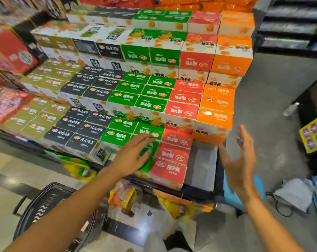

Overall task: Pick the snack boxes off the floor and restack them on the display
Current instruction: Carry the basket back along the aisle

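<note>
Snack boxes stacked; both hands seemingly empty.

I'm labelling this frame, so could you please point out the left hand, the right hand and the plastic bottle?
left hand point(134, 153): head view, back of hand.
right hand point(240, 160): head view, palm.
plastic bottle point(291, 109): head view, body.

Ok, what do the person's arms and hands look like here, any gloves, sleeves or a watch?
Both are bare: the left hand and right hand wear no gloves, and no rings or watch show. Neither forearm shows a sleeve as far as the frame reaches. Motion blur softens the right hand's edges.
</note>
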Demonstrator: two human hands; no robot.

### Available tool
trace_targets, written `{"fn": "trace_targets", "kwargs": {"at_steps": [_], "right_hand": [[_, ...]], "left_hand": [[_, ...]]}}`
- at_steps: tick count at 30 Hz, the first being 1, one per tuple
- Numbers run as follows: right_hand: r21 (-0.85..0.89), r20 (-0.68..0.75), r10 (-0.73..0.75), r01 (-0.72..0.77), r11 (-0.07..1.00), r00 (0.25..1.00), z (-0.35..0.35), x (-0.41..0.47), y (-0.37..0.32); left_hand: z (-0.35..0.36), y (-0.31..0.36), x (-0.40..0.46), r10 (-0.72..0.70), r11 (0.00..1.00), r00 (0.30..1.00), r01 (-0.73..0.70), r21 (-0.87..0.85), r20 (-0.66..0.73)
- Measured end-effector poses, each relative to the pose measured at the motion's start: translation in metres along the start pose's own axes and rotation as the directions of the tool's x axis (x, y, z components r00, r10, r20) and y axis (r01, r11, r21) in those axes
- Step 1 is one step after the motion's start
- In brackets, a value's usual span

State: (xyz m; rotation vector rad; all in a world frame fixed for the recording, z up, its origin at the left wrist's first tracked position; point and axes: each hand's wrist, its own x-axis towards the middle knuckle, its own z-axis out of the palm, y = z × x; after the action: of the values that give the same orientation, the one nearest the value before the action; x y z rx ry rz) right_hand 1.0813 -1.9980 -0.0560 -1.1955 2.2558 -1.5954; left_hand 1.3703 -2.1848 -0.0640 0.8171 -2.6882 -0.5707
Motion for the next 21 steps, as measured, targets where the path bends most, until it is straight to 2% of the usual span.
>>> {"fn": "trace_targets", "kwargs": {"at_steps": [3, 6, 9, 12, 14, 16, 19, 21], "right_hand": [[-0.011, 0.075, -0.167, 0.169, 0.986, 0.983, 0.025, -0.022, -0.058], [-0.008, 0.317, -0.248, 0.263, 0.965, 0.915, 0.071, -0.057, -0.125], [0.002, 0.545, -0.321, 0.382, 0.924, 0.774, 0.125, -0.101, -0.177], [0.045, 0.726, -0.379, 0.509, 0.859, 0.574, 0.184, -0.149, -0.218], [0.106, 0.801, -0.407, 0.565, 0.818, 0.439, 0.223, -0.183, -0.239], [0.169, 0.855, -0.412, 0.583, 0.794, 0.314, 0.261, -0.222, -0.255], [0.223, 0.927, -0.359, 0.618, 0.754, 0.103, 0.313, -0.28, -0.275], [0.241, 0.955, -0.296, 0.647, 0.723, -0.025, 0.345, -0.313, -0.284]], "left_hand": [[-0.031, -0.016, -0.055, -0.062, 0.996, 0.998, 0.063, 0.055, -0.033], [-0.062, -0.038, -0.124, -0.133, 0.985, 0.987, 0.143, 0.099, -0.095], [-0.083, -0.07, -0.212, -0.231, 0.962, 0.963, 0.248, 0.117, -0.141], [-0.102, -0.101, -0.321, -0.352, 0.918, 0.914, 0.379, 0.117, -0.2], [-0.109, -0.109, -0.399, -0.498, 0.84, 0.833, 0.533, 0.106, -0.242], [-0.111, -0.11, -0.477, -0.653, 0.724, 0.711, 0.687, 0.061, -0.259], [-0.098, -0.108, -0.588, -0.772, 0.585, 0.572, 0.81, 0.042, -0.277], [-0.085, -0.103, -0.649, -0.855, 0.467, 0.453, 0.884, 0.006, -0.253]]}}
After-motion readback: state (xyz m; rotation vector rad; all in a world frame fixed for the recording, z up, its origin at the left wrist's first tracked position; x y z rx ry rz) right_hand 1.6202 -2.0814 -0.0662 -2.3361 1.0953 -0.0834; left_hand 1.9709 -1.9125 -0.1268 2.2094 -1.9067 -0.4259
